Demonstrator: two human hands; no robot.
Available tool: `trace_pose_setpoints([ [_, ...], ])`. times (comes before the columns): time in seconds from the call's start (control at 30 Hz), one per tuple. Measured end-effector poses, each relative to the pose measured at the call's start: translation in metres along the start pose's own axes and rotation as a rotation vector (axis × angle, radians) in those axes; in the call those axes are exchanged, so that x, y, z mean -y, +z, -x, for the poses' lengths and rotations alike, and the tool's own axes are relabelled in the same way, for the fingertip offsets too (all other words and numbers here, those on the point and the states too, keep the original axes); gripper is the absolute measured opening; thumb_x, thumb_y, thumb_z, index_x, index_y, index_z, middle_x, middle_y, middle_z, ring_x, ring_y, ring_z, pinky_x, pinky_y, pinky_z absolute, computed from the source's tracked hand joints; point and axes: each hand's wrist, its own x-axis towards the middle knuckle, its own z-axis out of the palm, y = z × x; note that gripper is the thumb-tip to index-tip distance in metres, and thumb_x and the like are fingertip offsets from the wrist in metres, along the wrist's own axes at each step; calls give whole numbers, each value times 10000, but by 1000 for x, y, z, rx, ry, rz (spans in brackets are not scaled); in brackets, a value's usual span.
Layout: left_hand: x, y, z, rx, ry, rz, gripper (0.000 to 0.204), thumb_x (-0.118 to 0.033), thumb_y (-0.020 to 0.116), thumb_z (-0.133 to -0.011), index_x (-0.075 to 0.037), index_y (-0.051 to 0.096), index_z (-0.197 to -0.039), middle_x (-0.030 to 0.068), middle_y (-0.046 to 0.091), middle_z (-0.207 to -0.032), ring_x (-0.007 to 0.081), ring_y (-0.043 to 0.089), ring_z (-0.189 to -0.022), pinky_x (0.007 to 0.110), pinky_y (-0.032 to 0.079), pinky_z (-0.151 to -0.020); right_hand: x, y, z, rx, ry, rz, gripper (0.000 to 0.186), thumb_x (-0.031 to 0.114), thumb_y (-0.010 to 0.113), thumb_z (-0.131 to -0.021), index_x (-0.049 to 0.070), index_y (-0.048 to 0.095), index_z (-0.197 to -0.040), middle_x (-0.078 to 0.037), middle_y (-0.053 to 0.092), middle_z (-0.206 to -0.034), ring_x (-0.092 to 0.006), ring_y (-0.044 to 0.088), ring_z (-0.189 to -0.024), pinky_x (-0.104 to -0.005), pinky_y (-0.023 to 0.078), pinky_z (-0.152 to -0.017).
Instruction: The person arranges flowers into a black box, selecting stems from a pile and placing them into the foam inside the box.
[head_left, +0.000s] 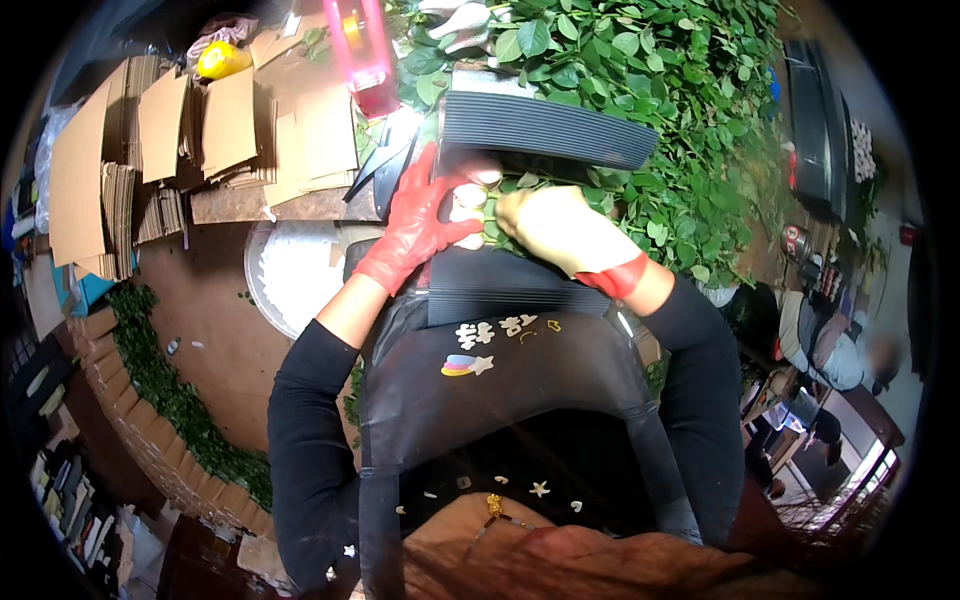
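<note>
Several pale flower heads that look like roses [467,203] lie side by side in a black ribbed holder, between its far panel [545,128] and near panel [510,285]. My left hand [415,225], in a red glove, is at the left end of the holder with fingers apart, its thumb touching the blooms. Just right of the blooms, my right hand [560,228], in a cream glove with a red cuff beneath, is closed over the green stems. Its palm hides most of what the fingers grip.
Leafy cut stems [690,150] pile up beyond and to the right of the holder. A pink tape dispenser [368,80] stands beyond my left hand. Dark-handled scissors [380,165] and cardboard sheets [230,125] are on the left bench. A white round tub [290,280] stands below.
</note>
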Motion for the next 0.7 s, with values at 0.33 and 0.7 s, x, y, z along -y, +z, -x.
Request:
trace_pose_setpoints([
  [0.33,6,0,-1,7,28,69,667,-386,927,-713,-175,704,-1306,290,232,-1695,504,282,-1525,537,292,-1247,-19,26,-3,-287,-67,-343,85,148,670,-888,76,625,-881,-152,634,-793,-339,681,-741,-417,516,-640],
  [0.7,-27,-11,-16,29,-204,128,484,-366,902,-778,-81,774,-1147,256,237,-1712,435,269,-1553,464,274,-1272,-18,26,-6,-334,-144,-11,81,160,606,-929,108,637,-875,-126,655,-761,-309,712,-689,-438,536,-556],
])
